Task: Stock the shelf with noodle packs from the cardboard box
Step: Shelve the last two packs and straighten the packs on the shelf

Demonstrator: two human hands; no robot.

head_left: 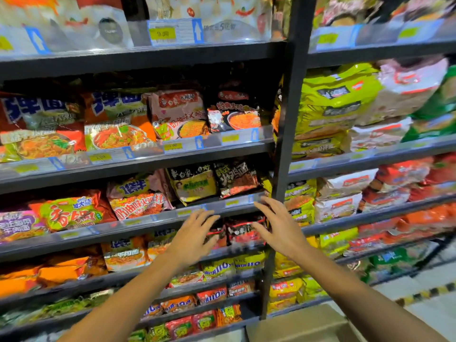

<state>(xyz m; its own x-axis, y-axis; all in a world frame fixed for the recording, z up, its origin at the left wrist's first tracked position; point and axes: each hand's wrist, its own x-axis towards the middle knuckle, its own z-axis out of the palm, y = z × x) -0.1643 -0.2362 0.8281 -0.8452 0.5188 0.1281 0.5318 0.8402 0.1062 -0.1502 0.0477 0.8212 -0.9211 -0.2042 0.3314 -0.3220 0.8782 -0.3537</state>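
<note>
Both my hands reach toward a dark metal shelf (138,228) packed with noodle packs. My left hand (195,235) is open with fingers spread, in front of the black-and-red noodle packs (243,230) on the tier below. My right hand (278,225) is open too, fingers apart, just right of those packs and under the shelf edge. Neither hand holds anything. A corner of the cardboard box (308,324) shows at the bottom, between my forearms.
A dark upright post (283,156) splits the left bay from the right bay. Several tiers above and below are full of coloured packs behind clear price rails (172,146). Yellow-black floor tape (424,293) runs at the lower right.
</note>
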